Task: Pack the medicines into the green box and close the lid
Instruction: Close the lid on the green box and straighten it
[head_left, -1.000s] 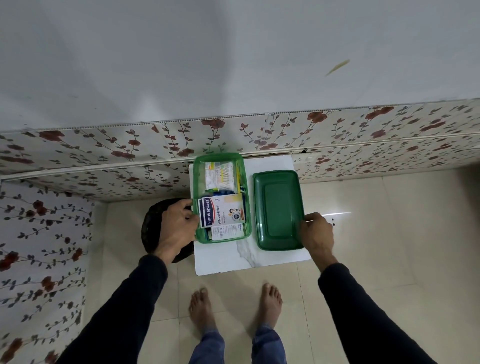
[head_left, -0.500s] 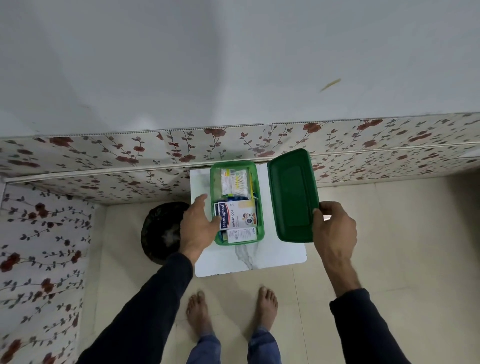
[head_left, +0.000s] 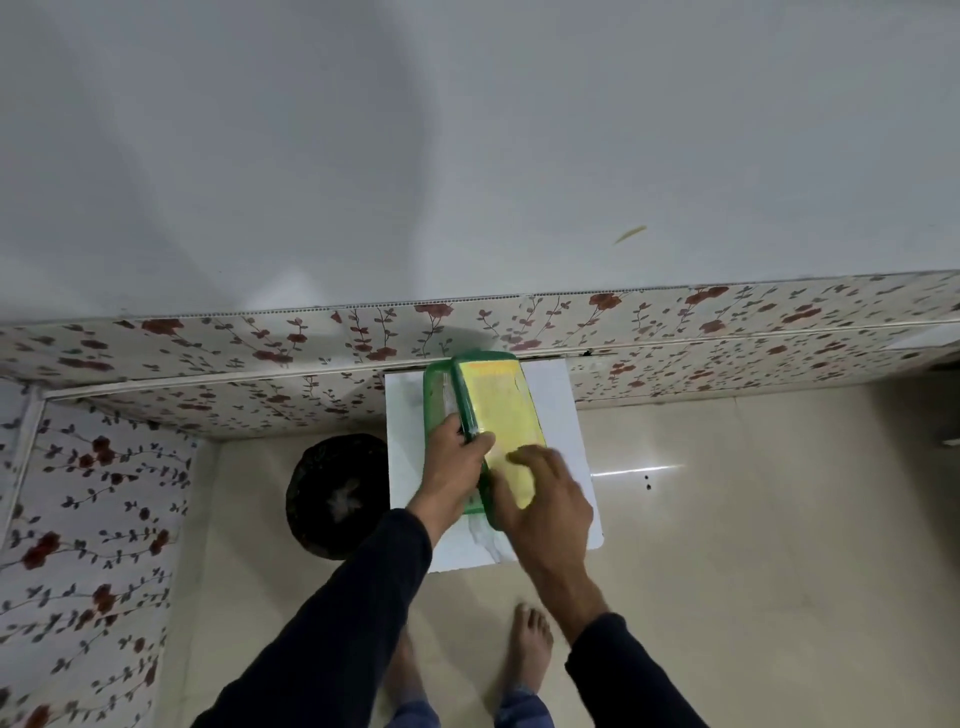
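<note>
The green box (head_left: 441, 395) stood at the tabletop's (head_left: 556, 395) far edge, toward its left side. The lid (head_left: 501, 405) leaned tilted over it. The left hand (head_left: 452, 467) pinched the lid's near left rim; the right hand (head_left: 545, 499) lay spread flat on its near end.

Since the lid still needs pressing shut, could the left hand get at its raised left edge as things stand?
Probably yes: the left hand is already at the lid edge, beside the green box, with nothing between them.
</note>
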